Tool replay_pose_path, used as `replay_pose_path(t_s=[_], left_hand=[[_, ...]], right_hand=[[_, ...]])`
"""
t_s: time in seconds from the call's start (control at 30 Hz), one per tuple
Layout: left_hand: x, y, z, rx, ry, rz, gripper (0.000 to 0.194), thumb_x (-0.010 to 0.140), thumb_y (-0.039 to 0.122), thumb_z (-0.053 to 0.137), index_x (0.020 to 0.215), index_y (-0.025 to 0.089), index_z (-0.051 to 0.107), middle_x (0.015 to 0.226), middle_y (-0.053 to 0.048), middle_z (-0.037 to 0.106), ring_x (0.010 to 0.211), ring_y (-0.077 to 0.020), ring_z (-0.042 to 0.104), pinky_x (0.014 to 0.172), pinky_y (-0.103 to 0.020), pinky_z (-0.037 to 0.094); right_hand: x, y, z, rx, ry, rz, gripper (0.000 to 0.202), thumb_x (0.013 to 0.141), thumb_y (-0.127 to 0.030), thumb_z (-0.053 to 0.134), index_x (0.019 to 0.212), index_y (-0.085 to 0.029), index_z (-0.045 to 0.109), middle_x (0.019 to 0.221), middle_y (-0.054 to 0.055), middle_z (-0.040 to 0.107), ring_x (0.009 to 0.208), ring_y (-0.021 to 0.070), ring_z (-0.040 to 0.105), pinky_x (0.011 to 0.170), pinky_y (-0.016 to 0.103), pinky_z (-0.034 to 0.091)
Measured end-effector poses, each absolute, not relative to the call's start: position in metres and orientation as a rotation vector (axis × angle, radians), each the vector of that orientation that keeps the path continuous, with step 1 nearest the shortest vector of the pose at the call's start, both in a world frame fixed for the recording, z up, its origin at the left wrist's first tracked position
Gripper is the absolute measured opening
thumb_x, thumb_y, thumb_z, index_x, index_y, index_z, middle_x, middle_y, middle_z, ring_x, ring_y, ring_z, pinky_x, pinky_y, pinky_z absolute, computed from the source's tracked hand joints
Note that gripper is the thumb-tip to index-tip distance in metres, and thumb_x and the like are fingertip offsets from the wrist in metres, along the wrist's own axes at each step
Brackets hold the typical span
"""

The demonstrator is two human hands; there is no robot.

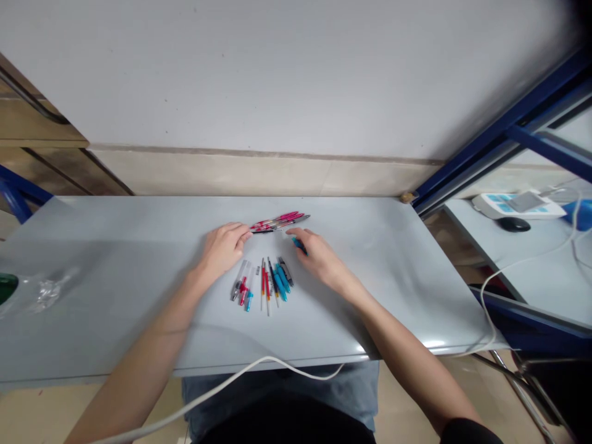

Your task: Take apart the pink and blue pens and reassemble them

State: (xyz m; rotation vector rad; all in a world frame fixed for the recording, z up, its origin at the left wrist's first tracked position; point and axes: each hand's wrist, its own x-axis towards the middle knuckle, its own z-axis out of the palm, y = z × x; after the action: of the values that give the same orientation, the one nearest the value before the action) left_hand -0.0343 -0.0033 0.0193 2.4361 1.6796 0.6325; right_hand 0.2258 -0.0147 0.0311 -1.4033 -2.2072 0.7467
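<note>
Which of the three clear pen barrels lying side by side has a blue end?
The rightmost barrel: its end is blue, while the leftmost barrel ends in a dark colour and the middle barrel in red.

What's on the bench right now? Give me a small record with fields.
left_hand: fingers at the end of a thin black piece, left hand
right_hand: blue piece in the fingers, right hand
beyond_hands: pink pens, lying together
near_row: clear barrels with coloured ends, refills, blue grips, left to right
far_left: clear plastic bag
side_table_right: black mouse, white device
near_edge: white cable
</note>
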Motion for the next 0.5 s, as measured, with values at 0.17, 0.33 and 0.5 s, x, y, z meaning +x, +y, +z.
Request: replay_pose_path(t_s=[0.17, 0.33, 0.5], left_hand=[[-0.035, -0.003, 0.02, 2.444, 1.671, 0.643, 0.026, 0.1, 0.022, 0.044, 0.076, 0.021, 0.056, 0.084, -0.004, 0.066, 0.078, -0.0194, 0.057, 0.065, -0.031, 0.031], [-0.036, -0.003, 0.02, 2.441, 1.686, 0.656, 0.025, 0.099, 0.021, 0.045, 0.077, 0.022, 0.056, 0.083, -0.003, 0.065, 0.078, -0.0192, 0.057, 0.066, -0.031, 0.032], [-0.035, -0.002, 0.019, 2.453, 1.681, 0.623, 0.025, 0.1, 0.022, 0.044, 0.079, 0.022, 0.059, 0.084, -0.003, 0.065, 0.08, -0.0197, 0.058, 0.067, -0.031, 0.034]], right_hand=[[0.219, -0.019, 0.031, -1.371, -2.202, 0.732, 0.047, 0.089, -0.007, 0.052, 0.134, -0.021, 0.056, 0.116, 0.01, 0.061, 0.093, 0.0197, 0.061, 0.083, 0.031, 0.047], [0.216, -0.024, 0.042, -1.549, -2.353, 0.661, 0.037, 0.092, -0.011, 0.055, 0.127, -0.018, 0.061, 0.106, 0.011, 0.065, 0.091, 0.0224, 0.059, 0.079, 0.032, 0.042], [0.216, -0.025, 0.047, -1.516, -2.358, 0.752, 0.029, 0.09, -0.01, 0.055, 0.116, -0.018, 0.065, 0.098, 0.008, 0.067, 0.08, 0.0182, 0.056, 0.074, 0.028, 0.038]])
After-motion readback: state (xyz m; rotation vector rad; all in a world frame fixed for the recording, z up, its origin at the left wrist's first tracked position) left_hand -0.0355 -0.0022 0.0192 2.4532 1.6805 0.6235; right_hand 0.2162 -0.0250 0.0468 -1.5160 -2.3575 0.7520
